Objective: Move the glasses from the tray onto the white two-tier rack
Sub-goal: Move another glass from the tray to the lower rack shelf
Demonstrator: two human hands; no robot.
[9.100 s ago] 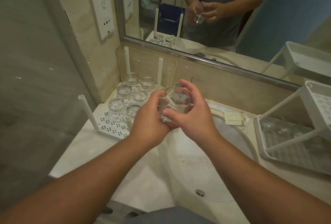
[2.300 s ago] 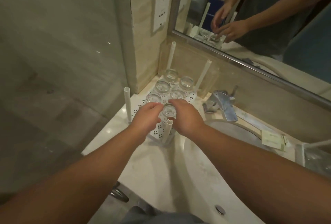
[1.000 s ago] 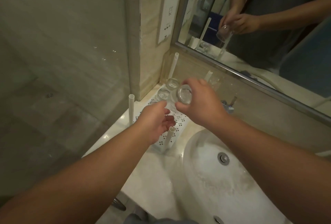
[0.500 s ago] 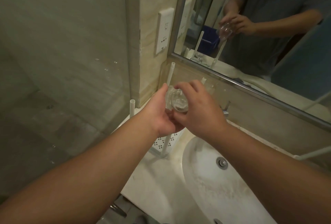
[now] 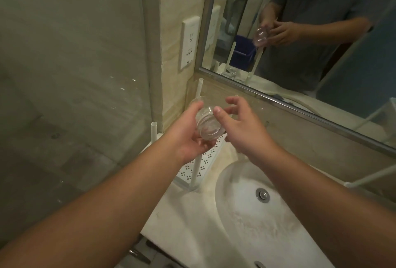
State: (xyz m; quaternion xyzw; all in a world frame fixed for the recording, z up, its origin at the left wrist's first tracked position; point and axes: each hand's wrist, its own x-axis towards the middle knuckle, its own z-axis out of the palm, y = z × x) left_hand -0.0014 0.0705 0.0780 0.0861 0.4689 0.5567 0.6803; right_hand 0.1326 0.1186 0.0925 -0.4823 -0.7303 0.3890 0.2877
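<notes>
My left hand (image 5: 186, 137) holds a small clear glass (image 5: 206, 122) in the air, tilted on its side, fingers curled round it. My right hand (image 5: 240, 126) hovers just right of the glass with fingers spread and loose, thumb tip near the glass. Below them lies the white perforated tray (image 5: 194, 168) with upright white posts; my hands hide most of it and whatever glasses stand on it. Only a white bar (image 5: 377, 176) of the two-tier rack shows at the right edge.
A white basin (image 5: 246, 210) with a metal drain (image 5: 262, 195) lies below my right arm. A glass shower panel (image 5: 75, 75) stands on the left, a wall socket (image 5: 189, 45) beside the mirror (image 5: 310, 42), which reflects a person's hands with the glass.
My right hand has let go of the glass and opened, drawing slightly right. The glass now sits in my left hand alone. The view has swung a little right.
</notes>
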